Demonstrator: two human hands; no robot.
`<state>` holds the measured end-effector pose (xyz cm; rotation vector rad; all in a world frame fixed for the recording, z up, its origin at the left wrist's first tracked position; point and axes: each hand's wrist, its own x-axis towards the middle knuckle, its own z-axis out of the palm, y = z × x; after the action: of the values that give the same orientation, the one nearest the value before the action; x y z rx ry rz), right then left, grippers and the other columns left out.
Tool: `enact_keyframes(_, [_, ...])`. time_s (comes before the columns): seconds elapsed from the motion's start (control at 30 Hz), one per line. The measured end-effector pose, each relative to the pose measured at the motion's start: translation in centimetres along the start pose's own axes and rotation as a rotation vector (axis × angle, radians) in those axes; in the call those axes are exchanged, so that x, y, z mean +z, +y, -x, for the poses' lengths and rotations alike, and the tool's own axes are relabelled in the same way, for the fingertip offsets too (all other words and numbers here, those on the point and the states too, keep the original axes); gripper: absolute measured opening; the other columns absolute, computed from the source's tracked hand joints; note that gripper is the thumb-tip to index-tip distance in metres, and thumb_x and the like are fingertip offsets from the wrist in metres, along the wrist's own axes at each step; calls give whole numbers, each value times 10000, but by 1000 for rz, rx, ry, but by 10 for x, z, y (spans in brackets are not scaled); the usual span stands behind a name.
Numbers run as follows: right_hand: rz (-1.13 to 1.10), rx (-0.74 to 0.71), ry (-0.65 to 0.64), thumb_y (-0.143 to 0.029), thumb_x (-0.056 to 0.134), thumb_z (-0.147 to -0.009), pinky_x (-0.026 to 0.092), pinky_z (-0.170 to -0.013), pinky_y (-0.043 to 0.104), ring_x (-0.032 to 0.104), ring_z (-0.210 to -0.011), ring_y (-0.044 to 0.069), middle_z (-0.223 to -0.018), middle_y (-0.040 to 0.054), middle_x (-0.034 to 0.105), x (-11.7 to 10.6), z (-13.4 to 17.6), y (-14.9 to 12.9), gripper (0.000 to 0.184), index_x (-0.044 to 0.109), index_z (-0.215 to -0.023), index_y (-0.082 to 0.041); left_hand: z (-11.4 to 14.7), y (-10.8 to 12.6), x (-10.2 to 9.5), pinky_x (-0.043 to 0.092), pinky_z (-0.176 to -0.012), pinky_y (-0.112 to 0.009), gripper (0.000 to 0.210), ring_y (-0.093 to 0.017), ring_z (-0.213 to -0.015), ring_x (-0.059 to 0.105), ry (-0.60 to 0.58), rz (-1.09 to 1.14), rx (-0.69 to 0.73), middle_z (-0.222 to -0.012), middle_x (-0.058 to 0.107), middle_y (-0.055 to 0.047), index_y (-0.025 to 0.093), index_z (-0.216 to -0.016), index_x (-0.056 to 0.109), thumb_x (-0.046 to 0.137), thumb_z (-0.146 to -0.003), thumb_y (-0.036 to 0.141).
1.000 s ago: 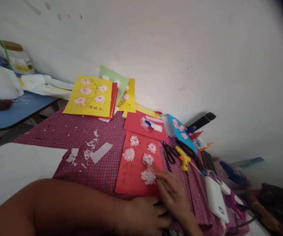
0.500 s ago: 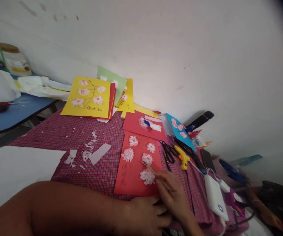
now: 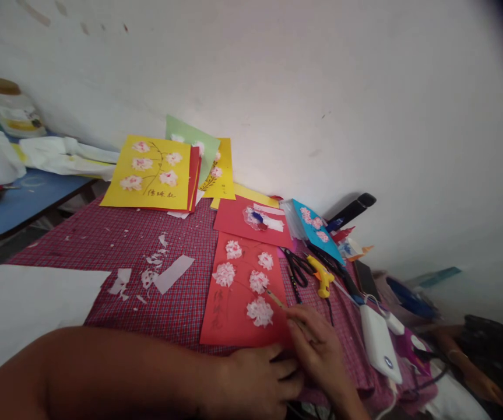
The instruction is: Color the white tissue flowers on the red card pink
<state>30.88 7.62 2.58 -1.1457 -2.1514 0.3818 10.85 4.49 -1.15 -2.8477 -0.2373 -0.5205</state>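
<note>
Red card (image 3: 242,294) with five pinkish-white paper flowers (image 3: 259,282) lies on the near part of the checked cloth (image 3: 133,245), right in front of the hands I am watching from my remote seat. In the right hand (image 3: 321,347) I see fingers pinching a thin wooden stick (image 3: 277,298), its tip just beside the right-hand flower of the middle pair. The left hand (image 3: 257,373) rests at the card's near edge, fingers bent and slightly apart; I cannot tell whether they grip anything. Touching the card's far edge I find a second red sheet (image 3: 229,219) with a lacy round and white strips. To the right I make out black scissors (image 3: 298,268), a yellow glue gun (image 3: 322,277) and, farther off, a blue card (image 3: 330,249). To the left lie white paper scraps (image 3: 175,275) and, nearer, a big white sheet (image 3: 37,300). A yellow flower card (image 3: 176,201) sits toward the far wall. At far right I see another person's arm (image 3: 470,367).
</note>
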Motion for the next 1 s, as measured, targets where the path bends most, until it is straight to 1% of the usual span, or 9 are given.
enact_keyframes(0.13, [9,22,13,-212,589,-1005,610,-860,329,747,-966,215,-1038,47,783,5,-1,2,195,748,-1101,-269,1,0,-1,423,-1123,-478,166,-279,-1324,569,-2,-3,-2,-1390,654,-8,417,-990,831,724,-864,425])
enact_keyframes(0.23, [2,34,18,-224,591,-1007,611,-844,335,744,-956,219,-1030,54,779,5,-3,2,180,747,-1087,-264,2,0,0,415,-1125,-479,189,-286,-1348,555,-14,4,0,-1420,635,-22,413,-1020,828,725,-865,441])
enact_keyframes(0.43, [-26,28,85,-199,611,-992,593,-820,295,736,-915,196,-988,35,768,1,1,5,165,740,-1070,-265,2,1,2,447,-1061,-461,172,-285,-1310,578,-9,26,6,-1416,637,-45,387,-996,834,722,-869,420])
enact_keyframes(0.6, [-52,62,74,-196,609,-994,582,-800,283,733,-898,189,-985,32,761,-2,2,5,164,741,-1067,-260,1,2,3,441,-1054,-455,173,-279,-1296,582,0,29,-8,-1421,635,-54,380,-996,835,712,-878,408])
enact_keyframes(0.77, [-44,18,92,-179,622,-977,586,-806,260,741,-885,175,-968,14,772,0,-3,-2,173,748,-1050,-273,1,2,5,445,-1053,-458,171,-283,-1287,583,43,30,-8,-1383,657,-53,368,-978,838,691,-894,396])
enact_keyframes(0.9, [-46,11,108,-179,630,-970,593,-798,257,751,-877,176,-967,16,783,-2,-5,-9,179,756,-1056,-274,0,3,5,470,-1047,-452,116,-277,-1267,597,43,52,-27,-1355,677,-44,366,-908,843,778,-820,404])
enact_keyframes(1.0, [-66,30,91,-191,630,-969,598,-760,265,756,-852,189,-947,30,787,-6,-1,-13,172,769,-1039,-264,-1,3,5,477,-1056,-458,147,-287,-1284,595,24,70,-31,-1356,679,-44,364,-909,845,823,-772,413])
